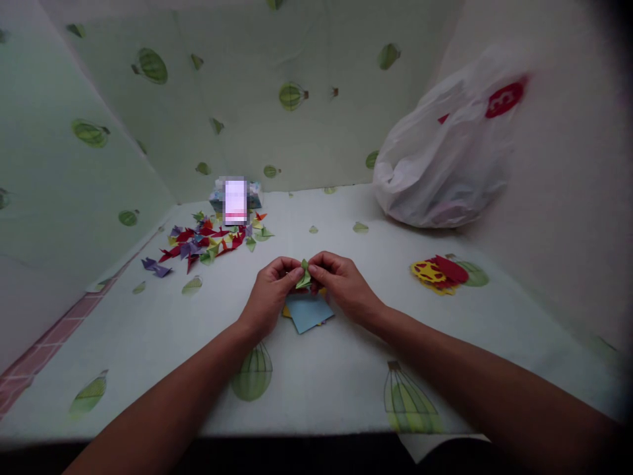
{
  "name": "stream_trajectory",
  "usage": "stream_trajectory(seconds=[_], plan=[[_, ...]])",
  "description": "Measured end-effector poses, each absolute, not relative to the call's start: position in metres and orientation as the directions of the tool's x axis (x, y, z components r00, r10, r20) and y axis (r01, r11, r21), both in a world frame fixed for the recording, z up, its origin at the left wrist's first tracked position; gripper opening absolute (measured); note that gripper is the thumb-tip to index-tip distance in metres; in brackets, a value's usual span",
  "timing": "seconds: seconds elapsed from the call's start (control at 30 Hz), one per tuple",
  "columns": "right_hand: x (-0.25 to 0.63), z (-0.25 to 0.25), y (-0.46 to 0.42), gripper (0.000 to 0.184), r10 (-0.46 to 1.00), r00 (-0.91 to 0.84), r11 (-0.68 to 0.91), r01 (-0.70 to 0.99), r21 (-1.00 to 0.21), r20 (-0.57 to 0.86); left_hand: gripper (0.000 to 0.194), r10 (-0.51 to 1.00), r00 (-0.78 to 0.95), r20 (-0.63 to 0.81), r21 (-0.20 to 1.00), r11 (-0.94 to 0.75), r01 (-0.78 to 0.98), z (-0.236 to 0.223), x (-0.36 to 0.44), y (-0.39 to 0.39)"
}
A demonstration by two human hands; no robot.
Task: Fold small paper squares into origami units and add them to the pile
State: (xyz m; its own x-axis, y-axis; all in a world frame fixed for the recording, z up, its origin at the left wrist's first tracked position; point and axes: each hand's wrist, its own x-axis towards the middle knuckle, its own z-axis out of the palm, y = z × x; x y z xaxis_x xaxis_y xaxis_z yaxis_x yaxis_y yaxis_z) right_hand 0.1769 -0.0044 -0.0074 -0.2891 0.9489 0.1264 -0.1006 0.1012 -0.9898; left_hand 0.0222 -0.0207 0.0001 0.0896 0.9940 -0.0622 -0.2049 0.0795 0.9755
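Between my two hands a small piece of folded green paper (304, 277) is held up over the table. My left hand (271, 290) pinches its left side with thumb and fingers. On the other side my right hand (343, 284) grips it the same way, and the fingertips of both hands nearly meet. Just below lies a stack of square paper sheets (310, 313), light blue on top, with yellow and orange edges sticking out underneath. My fingers hide part of the green paper and the back of the stack.
Folded paper cranes (202, 241) in many colours lie heaped at the back left, before a lit phone (235, 201) leaning on a tissue box (254, 196). A white plastic bag (445, 158) stands back right. Red and yellow paper cut-outs (438, 273) lie right of my hands.
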Motion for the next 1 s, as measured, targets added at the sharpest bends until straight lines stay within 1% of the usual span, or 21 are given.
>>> stream_trajectory(seconds=[0.17, 0.4, 0.63, 1.0], plan=[[0.1768, -0.0079, -0.0038, 0.021, 0.95, -0.29, 0.087, -0.124, -0.988, 0.12, 0.026, 0.994, 0.097, -0.056, 0.972, 0.077, -0.223, -0.001, 0.0217, -0.0205], [0.1775, -0.0069, -0.0041, 0.019, 0.946, -0.304, 0.075, -0.131, -0.989, 0.112, 0.026, 0.991, 0.11, -0.075, 0.961, 0.101, -0.257, -0.0004, 0.0218, -0.0204], [0.177, -0.0097, -0.0028, 0.015, 0.943, -0.307, 0.103, -0.101, -0.989, 0.13, 0.029, 0.989, 0.103, -0.103, 0.943, 0.13, -0.306, -0.0044, 0.0229, -0.0182], [0.177, -0.0082, -0.0035, 0.014, 0.949, -0.291, 0.101, -0.086, -0.991, 0.122, 0.026, 0.982, 0.135, -0.132, 0.925, 0.171, -0.338, -0.0041, 0.0214, -0.0189]])
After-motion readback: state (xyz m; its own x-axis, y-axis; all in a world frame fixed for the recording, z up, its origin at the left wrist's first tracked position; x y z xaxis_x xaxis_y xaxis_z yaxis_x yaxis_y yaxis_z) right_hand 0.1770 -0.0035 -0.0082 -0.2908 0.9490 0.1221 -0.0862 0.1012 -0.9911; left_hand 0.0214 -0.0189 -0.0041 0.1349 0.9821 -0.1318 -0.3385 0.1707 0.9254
